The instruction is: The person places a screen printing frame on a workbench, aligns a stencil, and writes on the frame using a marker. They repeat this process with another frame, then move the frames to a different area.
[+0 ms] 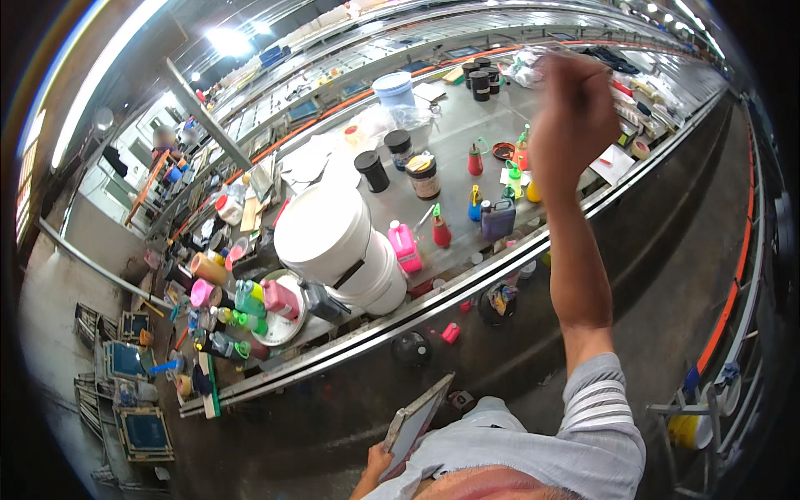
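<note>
Low beside my body, my left hand [377, 460] grips the edge of a framed screen [417, 425], tilted on its side, with a worn pale border. My right hand [575, 119] is raised high in front of me and blurred, its fingers curled; whether anything is in it cannot be made out. Behind that hand in the picture lie clear plastic wrap [526, 67] and a long worktable [456, 125]. Red squeeze bottles [475, 161], a green squeeze bottle [514, 181] and a dark jerrycan [498, 219] stand left of my right forearm.
Stacked white buckets [325, 231] stand at the table's near edge, beside a pink jerrycan [404, 247]. Black ink tubs [372, 171] are behind them. A round tray [287, 331] holds bottles. On the floor lie a black round container [411, 348] and framed screens [145, 431]. A person [165, 142] is far left.
</note>
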{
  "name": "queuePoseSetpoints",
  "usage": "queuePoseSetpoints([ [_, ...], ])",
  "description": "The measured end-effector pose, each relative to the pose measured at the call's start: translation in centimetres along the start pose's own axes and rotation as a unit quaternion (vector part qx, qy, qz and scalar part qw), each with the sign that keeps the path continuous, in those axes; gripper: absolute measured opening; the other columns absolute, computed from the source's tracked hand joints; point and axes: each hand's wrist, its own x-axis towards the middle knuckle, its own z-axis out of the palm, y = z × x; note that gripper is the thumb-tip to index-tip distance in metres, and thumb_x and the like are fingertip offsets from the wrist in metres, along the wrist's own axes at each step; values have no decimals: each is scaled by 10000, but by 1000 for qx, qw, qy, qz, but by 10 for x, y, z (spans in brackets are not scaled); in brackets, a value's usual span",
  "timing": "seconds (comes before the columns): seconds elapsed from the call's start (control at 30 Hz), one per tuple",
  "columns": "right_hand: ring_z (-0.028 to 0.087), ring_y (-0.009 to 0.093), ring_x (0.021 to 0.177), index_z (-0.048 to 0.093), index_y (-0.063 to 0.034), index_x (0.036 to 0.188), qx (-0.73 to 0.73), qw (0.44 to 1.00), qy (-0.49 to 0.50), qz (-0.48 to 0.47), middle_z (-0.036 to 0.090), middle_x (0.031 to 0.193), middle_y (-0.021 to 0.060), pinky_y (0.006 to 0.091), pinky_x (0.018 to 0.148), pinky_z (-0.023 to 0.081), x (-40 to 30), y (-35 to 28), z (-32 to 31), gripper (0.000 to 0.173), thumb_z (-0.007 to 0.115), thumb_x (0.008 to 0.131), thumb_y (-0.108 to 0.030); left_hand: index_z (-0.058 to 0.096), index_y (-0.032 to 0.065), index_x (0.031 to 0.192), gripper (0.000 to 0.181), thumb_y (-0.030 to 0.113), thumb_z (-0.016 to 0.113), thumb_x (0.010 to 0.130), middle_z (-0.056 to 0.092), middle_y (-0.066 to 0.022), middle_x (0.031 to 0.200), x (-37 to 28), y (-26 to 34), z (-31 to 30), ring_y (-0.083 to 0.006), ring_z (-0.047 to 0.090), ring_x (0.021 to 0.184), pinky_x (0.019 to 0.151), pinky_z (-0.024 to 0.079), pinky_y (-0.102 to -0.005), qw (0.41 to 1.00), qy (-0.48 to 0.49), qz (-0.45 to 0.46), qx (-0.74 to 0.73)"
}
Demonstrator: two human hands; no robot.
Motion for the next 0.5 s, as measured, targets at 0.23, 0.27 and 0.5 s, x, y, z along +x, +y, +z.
queuePoseSetpoints([
  [0.23, 515, 153, 458, 634, -44, 808, 26, 972, -227, -46, 545, 570, 19, 273, 450, 393, -87, -58, -1, 117, 733, 745, -42, 665, 87, 1094, 429, 74, 607, 669, 669, -222, 891, -1, 2, 29, -348, 665, 880, 768, 497, -403, 998, 56, 27, -22],
  [0.27, 521, 151, 459, 633, -41, 805, 30, 977, -212, -2, 560, 577, 23, 266, 453, 395, -94, -59, -5, 117, 735, 747, -44, 665, 89, 1098, 435, 70, 598, 669, 669, -223, 892, -3, 6, 30, -346, 666, 882, 770, 497, -401, 998, 58, 28, -29],
  [0.5, 528, 83, 490, 621, -28, 821, 24, 975, -209, 73, 603, 609, 36, 214, 464, 396, -87, -51, -12, 79, 676, 792, 20, 656, 114, 1137, 421, 107, 632, 717, 668, -230, 916, -18, 24, 30, -333, 669, 899, 762, 490, -388, 998, 37, -35, -43],
])
